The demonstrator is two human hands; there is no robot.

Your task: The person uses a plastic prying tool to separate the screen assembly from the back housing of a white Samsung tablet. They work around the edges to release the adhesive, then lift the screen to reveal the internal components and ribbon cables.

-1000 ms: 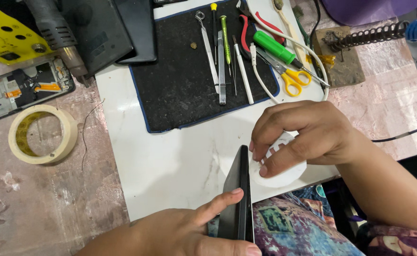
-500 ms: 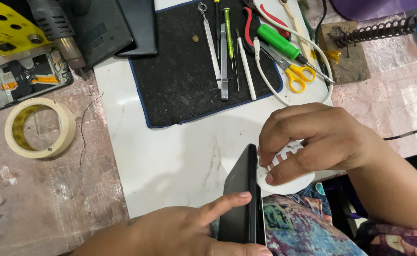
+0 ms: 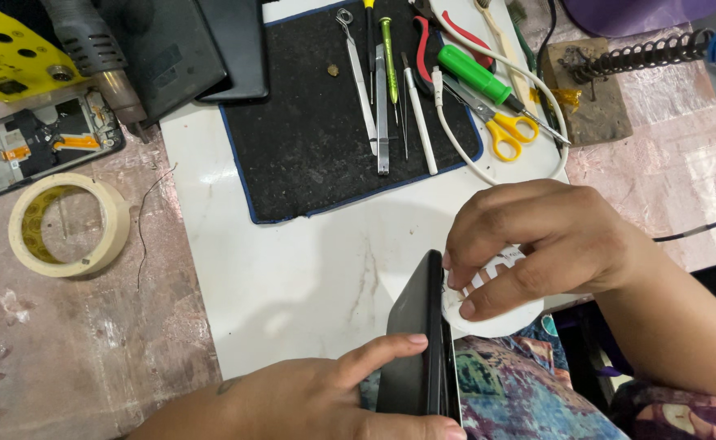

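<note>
A black phone (image 3: 417,342) stands on its edge at the front rim of the white slab (image 3: 293,277). My left hand (image 3: 317,398) grips it from below, with the forefinger lying along its dark face. My right hand (image 3: 537,244) is closed on a white round pad-like object (image 3: 496,314) and presses it against the phone's right side near the top. What the white object is exactly is hidden by my fingers.
A black work mat (image 3: 309,138) holds tweezers (image 3: 381,106), screwdrivers, a green-handled tool (image 3: 476,73), yellow scissors (image 3: 509,130) and a white cable. At left lie a tape roll (image 3: 69,224), an opened phone frame (image 3: 40,143) and a heat gun (image 3: 97,57). A soldering stand (image 3: 610,73) sits at right.
The view has shifted slightly; both hands stay on the phone. My right hand with the white object has slid a little along the phone's edge.
</note>
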